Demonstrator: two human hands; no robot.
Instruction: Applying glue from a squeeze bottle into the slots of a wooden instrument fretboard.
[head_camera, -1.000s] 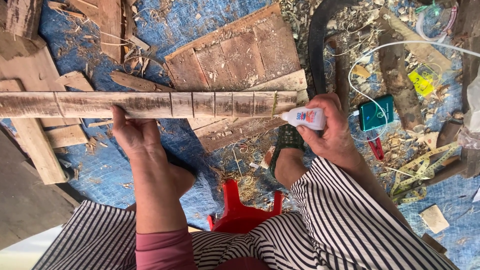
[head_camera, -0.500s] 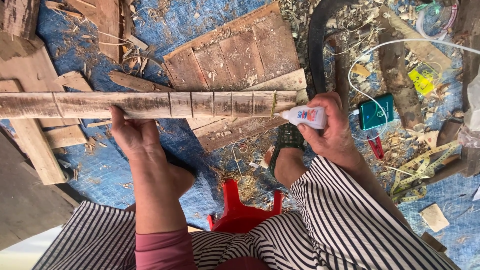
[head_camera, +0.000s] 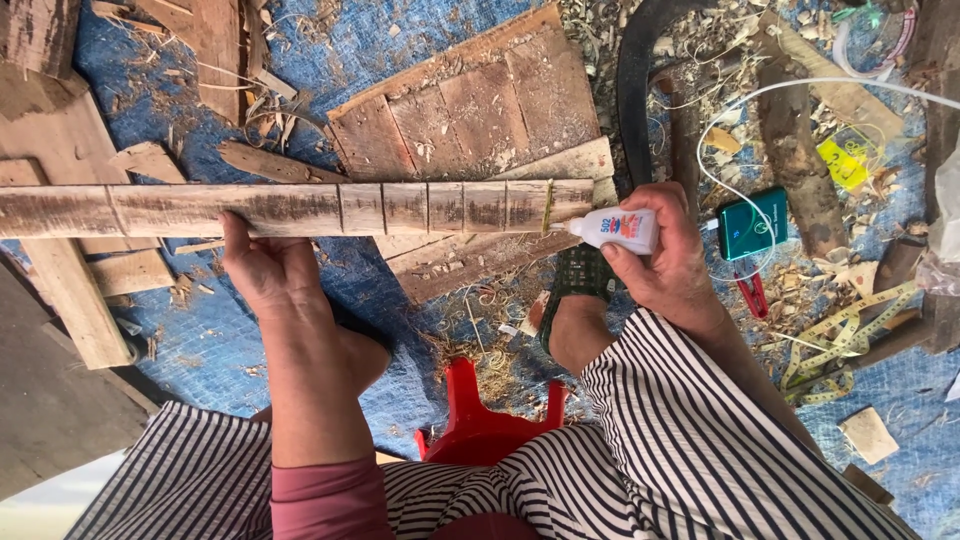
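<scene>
A long, slotted brown wooden strip (head_camera: 300, 208), seemingly stiff and light, is pinned mid-length by the spread left hand (head_camera: 262, 270) while a small white glue bottle (head_camera: 618, 229) is pinched at its end by the right hand (head_camera: 670, 262).

**A floor-level woodworking shop**

Wood shavings (head_camera: 480, 350) and offcut boards (head_camera: 470, 110) litter a blue tarp (head_camera: 200, 330). A yellow measuring tape (head_camera: 835, 340) lies among scraps, beside a red plastic stool (head_camera: 480, 420): a rough, informal carpentry workspace.
</scene>
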